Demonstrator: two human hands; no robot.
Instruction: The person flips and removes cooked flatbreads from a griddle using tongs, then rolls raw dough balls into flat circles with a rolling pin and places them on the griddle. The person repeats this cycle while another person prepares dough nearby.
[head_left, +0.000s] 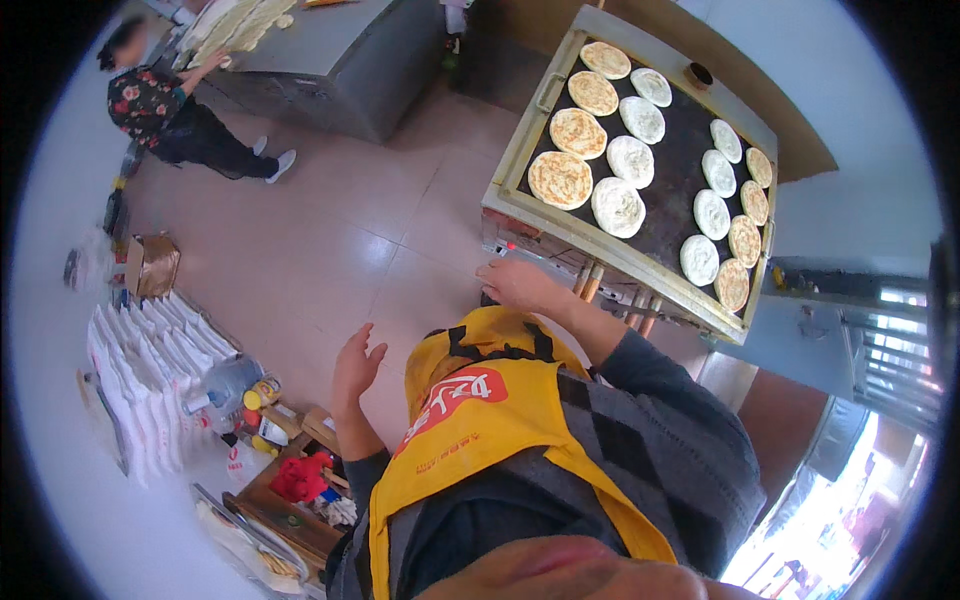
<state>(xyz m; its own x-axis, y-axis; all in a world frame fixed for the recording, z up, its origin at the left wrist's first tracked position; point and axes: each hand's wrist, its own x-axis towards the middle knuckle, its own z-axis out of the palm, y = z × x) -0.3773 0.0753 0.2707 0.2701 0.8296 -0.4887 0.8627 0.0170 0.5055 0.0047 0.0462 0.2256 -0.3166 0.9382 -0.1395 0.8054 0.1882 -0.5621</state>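
My left hand (358, 365) is raised with its fingers apart and nothing in it, between my yellow apron (480, 420) and the stacked white sacks. Over the floor beside the griddle's lower left corner is my right hand (517, 285), with nothing visible in it. It does not touch the large square griddle (675, 195). Rows of round flatbreads lie on the griddle's dark plate. The outer rows, such as one flatbread (560, 180), are browned; the inner rows, such as another flatbread (619, 208), are pale and floury.
A person (150, 112) stands at a grey worktable (315, 45) with dough strips (240, 30). White sacks (150, 360), a cardboard box (152, 265) and a large water bottle (229, 386) stand at the left. A wooden table (289, 525) holds a red cloth (300, 478).
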